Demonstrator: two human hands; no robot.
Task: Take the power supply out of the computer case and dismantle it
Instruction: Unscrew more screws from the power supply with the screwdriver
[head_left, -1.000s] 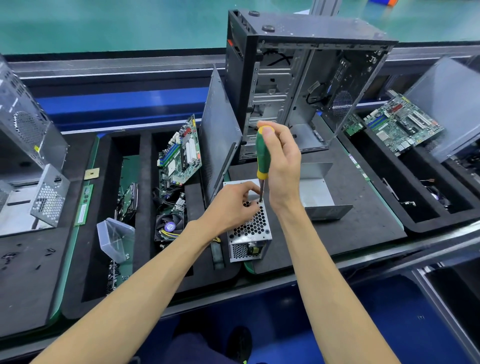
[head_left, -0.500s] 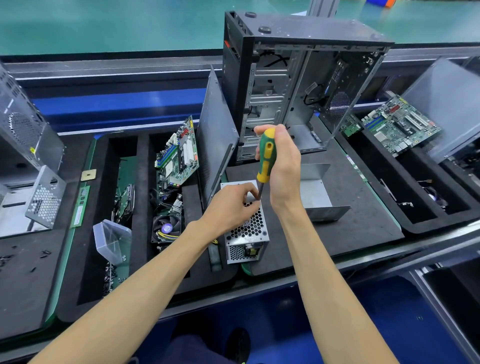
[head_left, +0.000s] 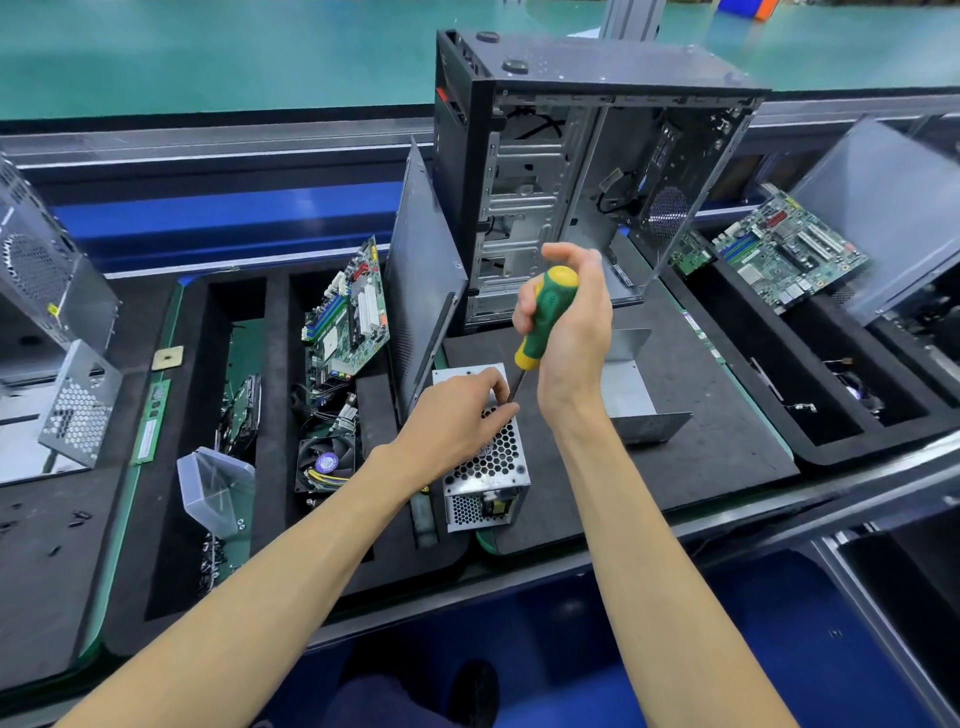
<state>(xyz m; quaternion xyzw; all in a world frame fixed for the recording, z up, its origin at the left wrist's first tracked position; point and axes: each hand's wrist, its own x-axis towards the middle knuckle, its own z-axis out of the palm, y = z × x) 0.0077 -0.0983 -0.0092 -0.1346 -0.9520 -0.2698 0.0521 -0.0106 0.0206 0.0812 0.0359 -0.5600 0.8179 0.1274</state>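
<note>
We found the power supply (head_left: 485, 462) already out of the computer case (head_left: 587, 171), lying on the dark mat of the desk (head_left: 727, 457) just near of the case, with its honeycomb grille facing up. Our left hand (head_left: 457, 415) rested on the top of the unit, fingers curled at the far edge of the grille beside the tool shaft; whether they pinched a screw we could not tell, as the spot was hidden. Our right hand (head_left: 569, 332) was clamped round the green and yellow handle of the screwdriver (head_left: 543, 322), which stood nearly upright, tilted slightly to the right at the top, tip down at the unit's upper face. We judged the step in hand to be loosening a cover screw, so extraction was done and dismantling under way. A bent metal sheet (head_left: 631, 384) lay just right of the unit, possibly part of its cover. Next move, in our judgement: keep the tip seated and the unit steadied, back the screw out, set it aside, then check for remaining fasteners before lifting the grille.
</note>
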